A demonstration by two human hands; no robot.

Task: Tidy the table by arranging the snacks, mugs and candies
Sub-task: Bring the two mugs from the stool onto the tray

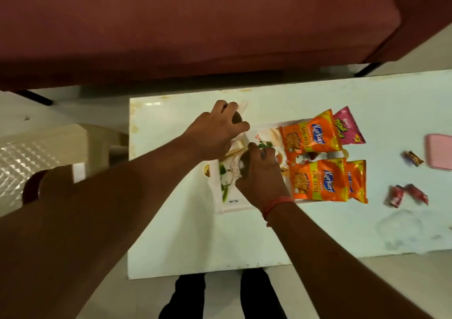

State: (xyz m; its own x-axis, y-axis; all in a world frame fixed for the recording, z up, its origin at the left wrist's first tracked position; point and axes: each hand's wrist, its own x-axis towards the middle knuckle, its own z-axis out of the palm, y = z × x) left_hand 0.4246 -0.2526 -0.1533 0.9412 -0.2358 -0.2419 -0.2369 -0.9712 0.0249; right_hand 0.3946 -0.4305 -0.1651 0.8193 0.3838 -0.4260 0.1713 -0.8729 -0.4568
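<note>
Head view: the left hand (215,132) curls its fingers down over a mug (241,115) at the tray's far-left corner, gripping its top. The right hand (261,172) closes around a second mug (238,169) on the white floral tray (227,206). Just right of those fingers lie orange snack packets (313,135) and a pink packet (347,128); well beyond, loose candies (406,194) sit on the table (195,245).

Bare forearms, red thread wristband (276,205), black trousers (220,296)
</note>
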